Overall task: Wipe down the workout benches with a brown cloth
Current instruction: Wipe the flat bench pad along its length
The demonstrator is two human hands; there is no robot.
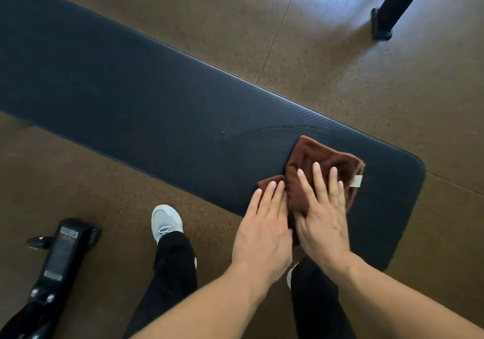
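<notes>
both hands (290,223) flat on brown cloth (324,171)

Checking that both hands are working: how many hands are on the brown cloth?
2. The left hand presses the cloth's near-left corner; the right hand lies flat on its middle, on the bench pad. None seems hidden.

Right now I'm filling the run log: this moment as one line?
wiping | both hands flat on brown cloth | left hand | right hand | bench right end
</notes>
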